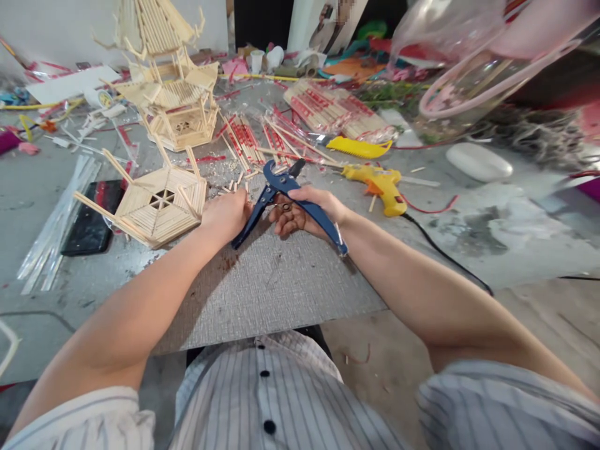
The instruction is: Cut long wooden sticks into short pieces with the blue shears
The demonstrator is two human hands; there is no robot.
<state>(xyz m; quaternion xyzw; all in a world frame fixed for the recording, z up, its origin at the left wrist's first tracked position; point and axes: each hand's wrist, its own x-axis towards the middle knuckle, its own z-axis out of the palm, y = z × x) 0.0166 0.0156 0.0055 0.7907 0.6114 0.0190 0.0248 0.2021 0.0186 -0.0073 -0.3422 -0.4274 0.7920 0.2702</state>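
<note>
My right hand [304, 212] is wrapped round the handles of a blue cutter [281, 184], whose jaws point away from me. My left hand [227, 215] is closed just left of the cutter's lower handle, fingers pinched near the jaws; what it holds is too small to make out. Short cut stick pieces [234, 181] lie on the grey board [281, 281] under both hands. A hexagonal stick roof [157, 203] sits just left of my left hand.
A stick pagoda [171, 81] stands at the back left. A yellow glue gun [379, 184] with its cable lies right of my hands, beside a yellow comb [359, 148]. Chopstick packets [328, 109], a black phone [91, 219], clear glue sticks [56, 225] and a white oval object [478, 162] lie around.
</note>
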